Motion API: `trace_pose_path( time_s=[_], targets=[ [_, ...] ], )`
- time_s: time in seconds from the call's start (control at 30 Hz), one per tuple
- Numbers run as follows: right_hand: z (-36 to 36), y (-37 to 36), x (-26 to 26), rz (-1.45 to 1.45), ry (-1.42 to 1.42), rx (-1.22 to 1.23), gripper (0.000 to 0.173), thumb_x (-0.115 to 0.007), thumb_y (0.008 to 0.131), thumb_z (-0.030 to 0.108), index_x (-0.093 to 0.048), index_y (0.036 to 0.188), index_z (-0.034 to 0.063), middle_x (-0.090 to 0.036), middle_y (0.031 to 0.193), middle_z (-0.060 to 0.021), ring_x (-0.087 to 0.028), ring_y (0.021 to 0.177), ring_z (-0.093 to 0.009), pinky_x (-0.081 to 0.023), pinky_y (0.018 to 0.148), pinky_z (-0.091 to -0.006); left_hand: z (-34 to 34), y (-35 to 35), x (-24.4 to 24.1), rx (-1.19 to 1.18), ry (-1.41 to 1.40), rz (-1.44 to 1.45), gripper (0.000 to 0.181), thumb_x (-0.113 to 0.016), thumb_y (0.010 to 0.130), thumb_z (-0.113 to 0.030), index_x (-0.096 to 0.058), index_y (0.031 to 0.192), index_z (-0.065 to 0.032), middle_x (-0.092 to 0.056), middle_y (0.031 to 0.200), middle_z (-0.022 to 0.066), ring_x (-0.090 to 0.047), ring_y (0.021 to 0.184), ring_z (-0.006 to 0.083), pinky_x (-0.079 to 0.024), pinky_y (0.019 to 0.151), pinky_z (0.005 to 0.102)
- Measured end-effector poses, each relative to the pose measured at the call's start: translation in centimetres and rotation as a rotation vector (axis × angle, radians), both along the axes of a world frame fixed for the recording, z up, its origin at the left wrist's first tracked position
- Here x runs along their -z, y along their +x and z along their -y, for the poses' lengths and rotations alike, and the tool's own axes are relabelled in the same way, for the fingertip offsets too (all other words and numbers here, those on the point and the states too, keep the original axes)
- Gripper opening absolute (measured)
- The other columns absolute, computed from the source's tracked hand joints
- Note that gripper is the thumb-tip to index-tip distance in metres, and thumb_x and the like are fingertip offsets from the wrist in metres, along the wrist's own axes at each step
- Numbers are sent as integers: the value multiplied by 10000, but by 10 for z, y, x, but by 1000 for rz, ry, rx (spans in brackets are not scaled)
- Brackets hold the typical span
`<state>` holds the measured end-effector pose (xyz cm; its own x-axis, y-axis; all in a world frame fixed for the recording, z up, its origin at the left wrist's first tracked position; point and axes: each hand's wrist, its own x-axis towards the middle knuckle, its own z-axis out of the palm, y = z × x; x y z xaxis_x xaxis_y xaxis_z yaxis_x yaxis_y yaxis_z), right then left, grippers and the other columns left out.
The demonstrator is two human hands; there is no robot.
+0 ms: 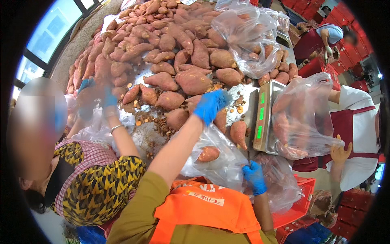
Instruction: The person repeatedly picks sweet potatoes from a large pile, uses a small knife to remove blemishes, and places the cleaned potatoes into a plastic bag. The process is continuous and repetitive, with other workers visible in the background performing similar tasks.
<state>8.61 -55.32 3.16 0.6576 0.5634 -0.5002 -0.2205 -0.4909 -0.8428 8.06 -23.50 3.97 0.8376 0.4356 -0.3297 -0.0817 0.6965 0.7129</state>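
My left hand [212,106], in a blue glove, reaches over the sweet potatoes and is blurred. A sweet potato [220,120] shows just below it; whether the fingers grip anything is unclear. My right hand [255,177], also gloved in blue, is closed around a thin dark tool [248,159], possibly a small knife. It is beside the edge of a clear plastic bag [224,163], which lies before me with a sweet potato [208,154] in it. Another sweet potato [239,133] rests on the metal tabletop [243,94], left of the scale.
A large heap of sweet potatoes [170,39] covers the far table. A digital scale [262,116] bears a filled bag [292,122], touched by a person at right. At left a co-worker's gloved hands [109,97] work close by. Red crates [300,195] stand at lower right.
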Motion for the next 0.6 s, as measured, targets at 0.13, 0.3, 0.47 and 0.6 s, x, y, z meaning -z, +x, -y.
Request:
trace_pose_path(
  time_s=[0.13, 0.3, 0.47, 0.6],
  targets=[
    [-18, -4, -44, -129, -88, -46, 135, -579, 834, 111, -615, 859, -16, -518, 684, 30, -447, 639, -56, -394, 579, -229, -57, 107, 41, -221, -456, -265, 572, -551, 865, -391, -410, 1276, -19, -532, 1204, 155, -554, 1052, 276, -452, 905, 401],
    [4, -5, -27, -221, -63, -51, 143, -563, 843, 74, -622, 927, -24, -564, 717, 18, -476, 647, -56, -413, 597, -221, -68, 209, 122, -828, -904, -200, 720, -592, 794, -484, -346, 1350, -97, -379, 1378, 70, -461, 1163, 262, -414, 921, 478],
    [18, -1, -12, -275, -35, 15, 144, -565, 856, 80, -631, 938, -18, -579, 757, 21, -487, 678, -51, -419, 616, -219, -49, 183, 114, -458, -257, -444, 788, -718, 706, -333, -343, 1316, -6, -387, 1354, 151, -466, 1164, 269, -399, 954, 382],
    [23, 0, 1, -215, -51, -2, 129, -550, 839, 79, -629, 898, -5, -562, 725, 29, -477, 642, -54, -412, 583, -223, -3, 109, 53, -371, -29, -135, 857, -774, 634, -74, -280, 1333, -32, -445, 1283, 127, -460, 1165, 251, -410, 977, 369]
  ],
)
